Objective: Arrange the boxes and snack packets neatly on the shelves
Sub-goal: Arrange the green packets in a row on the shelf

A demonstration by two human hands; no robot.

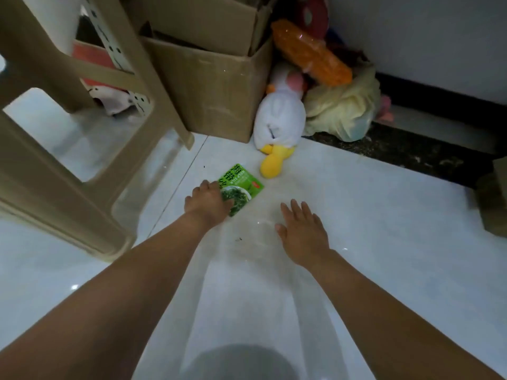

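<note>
A green snack packet [245, 185] with a picture of greens lies flat on the white tiled floor. My left hand [206, 202] reaches down onto its near left corner, fingers curled over the packet's edge. My right hand [303, 233] hovers to the right of the packet, palm down, fingers straight and spread, holding nothing. A metal shelf upright [115, 50] with holes shows at the upper left behind a stool.
A beige plastic stool [82, 138] stands close on the left. Cardboard boxes [214, 86] are stacked behind the packet. A white and yellow plush duck [277, 127], an orange bag [310, 52] and a yellow bundle [345, 105] lie by the wall. Another box [493, 198] sits at the right edge.
</note>
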